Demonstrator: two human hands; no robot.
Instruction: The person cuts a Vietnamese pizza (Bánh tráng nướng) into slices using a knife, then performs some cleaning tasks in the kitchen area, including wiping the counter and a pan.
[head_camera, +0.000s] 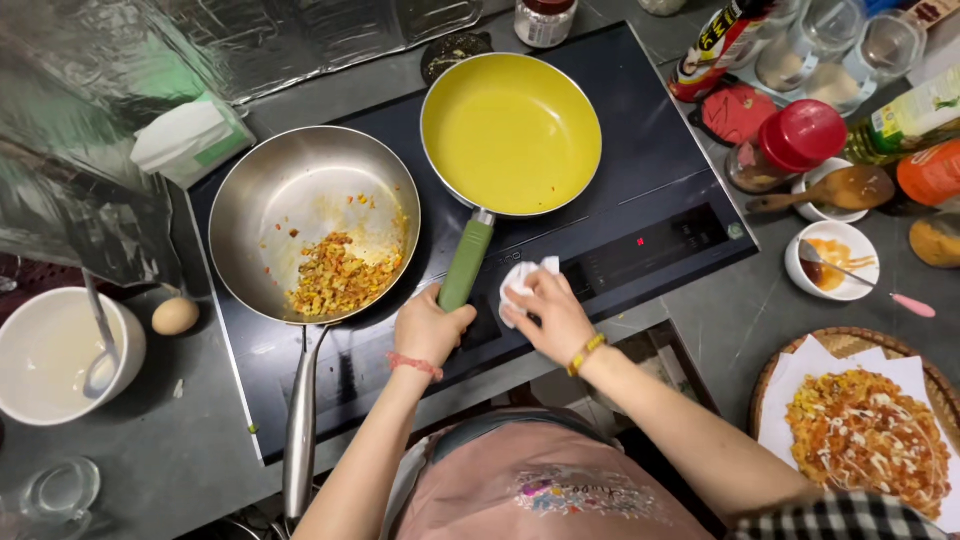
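The left hand (432, 327) is clamped on the green handle (466, 262) of the yellow pan (511, 134). The right hand (553, 316) presses a white tissue (520, 283) onto the black cooktop (640, 150)

Pretty bright, even light from above, shadows stay soft. Some glare off the crinkled silver foil sheet (250, 40) and the round steel frying pan (300, 200). Everything's sharp, just slight wide-angle stretching near the edges.

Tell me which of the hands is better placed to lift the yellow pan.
Left. The left hand already grips the yellow pan by its green handle; the right hand presses a white tissue on the cooktop.
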